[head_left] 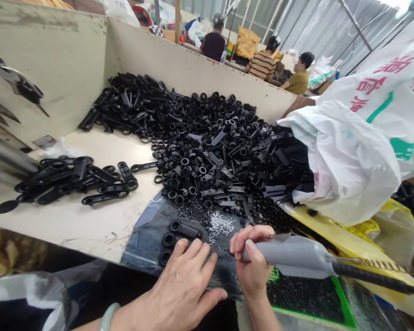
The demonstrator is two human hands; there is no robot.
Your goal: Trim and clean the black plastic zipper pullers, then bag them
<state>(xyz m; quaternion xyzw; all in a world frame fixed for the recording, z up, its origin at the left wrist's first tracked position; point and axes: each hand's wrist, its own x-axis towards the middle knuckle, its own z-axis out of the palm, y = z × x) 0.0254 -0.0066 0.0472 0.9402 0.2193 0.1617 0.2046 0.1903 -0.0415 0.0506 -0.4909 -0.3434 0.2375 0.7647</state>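
Gripped a grey cylindrical corded tool (293, 256) in the right hand (253, 262), tip leftward, long axis crosswise. Held the left hand (189, 278) flat, unclenched, nearer the black ring-ended plastic pieces (189, 231) lying partly hidden beyond its fingers.

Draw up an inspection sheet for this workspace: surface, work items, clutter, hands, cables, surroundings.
Surface: pale table, dark cloth at its front edge.
Work items: three black parts and silver pins on the cloth; grey tool.
Clutter: black heap along the back, white sack at right.
Left hand: palm down at the black parts; contact unclear.
Right hand: gripping the grey tool.
Cables: black cord from the tool's rear.
Surroundings: three people beyond the back board.
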